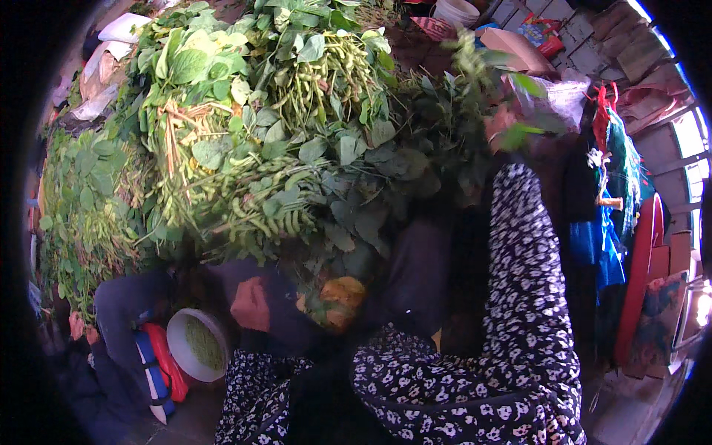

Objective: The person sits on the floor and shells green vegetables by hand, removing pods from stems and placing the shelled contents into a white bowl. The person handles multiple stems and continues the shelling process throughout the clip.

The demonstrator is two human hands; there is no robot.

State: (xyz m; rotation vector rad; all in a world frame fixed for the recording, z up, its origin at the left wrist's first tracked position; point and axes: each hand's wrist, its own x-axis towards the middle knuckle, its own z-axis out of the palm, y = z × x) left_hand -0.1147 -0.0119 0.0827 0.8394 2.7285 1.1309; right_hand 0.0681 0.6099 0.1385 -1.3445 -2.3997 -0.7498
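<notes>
My right hand (500, 125) is stretched forward at the upper right, blurred, closed round a leafy green bean stalk (473, 58) whose leaves stick out on both sides. What looks like my left hand (250, 303) lies low over the dark trousers, above a flower-patterned sleeve; its fingers cannot be made out. Before me spreads a large heap of bean plants (278, 150) with green pods, broad leaves and pale stems. A bunch of pods (328, 78) lies on top of it. Yellowed leaves (342, 297) show near my lap.
A white bucket (172, 345) holding green contents stands at lower left, beside a red and blue object (161, 361). Another person's hands (83, 327) touch plants at the far left. Bags hang at right near a red board (639, 283). A pale bucket (456, 12) stands at the top.
</notes>
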